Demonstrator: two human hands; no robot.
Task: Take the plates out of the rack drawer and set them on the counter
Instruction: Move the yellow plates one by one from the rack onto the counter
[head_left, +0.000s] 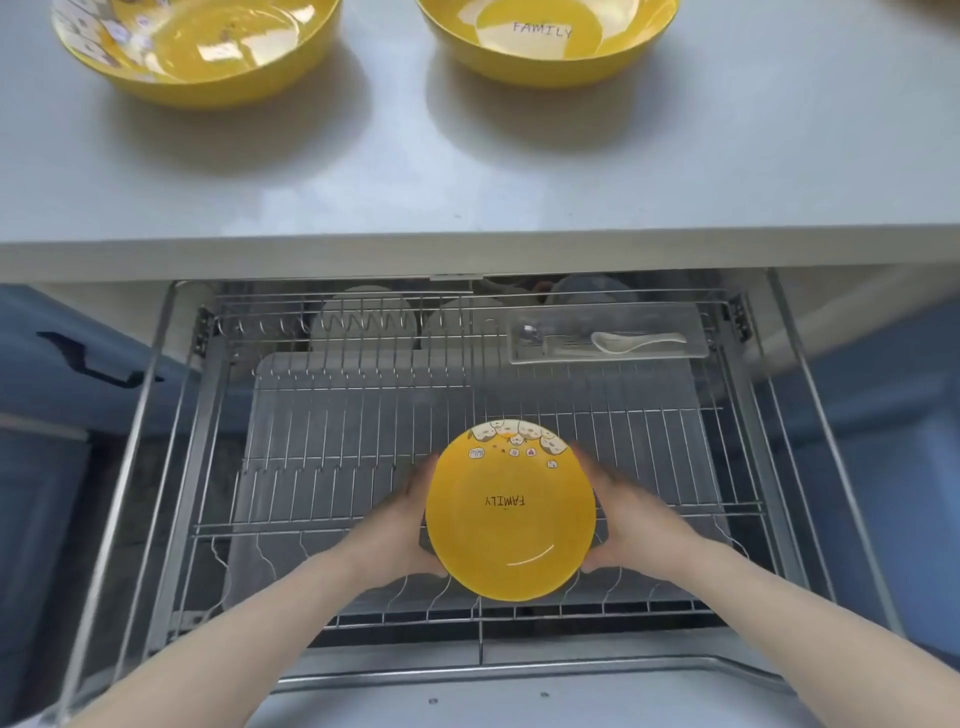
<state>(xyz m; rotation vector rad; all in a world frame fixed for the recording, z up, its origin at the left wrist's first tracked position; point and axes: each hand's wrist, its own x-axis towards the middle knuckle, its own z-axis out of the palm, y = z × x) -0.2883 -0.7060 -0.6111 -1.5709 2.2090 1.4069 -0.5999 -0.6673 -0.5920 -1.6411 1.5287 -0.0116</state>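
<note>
Both hands, left hand (402, 525) and right hand (626, 517), clasp the yellow plate (509, 512) above the rack drawer (322, 447).

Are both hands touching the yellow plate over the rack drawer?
Touching. The head view shows the left hand and right hand pressed against opposite edges of the yellow plate.

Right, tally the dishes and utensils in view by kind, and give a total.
Yellow dishes: 3 (two on the counter, at and, one held over the rack drawer by the left hand and right hand)
White spoons: 1, in the clear tray
White plates, back of the rack: at least 1, partly hidden
Total: 5 clearly seen
</note>
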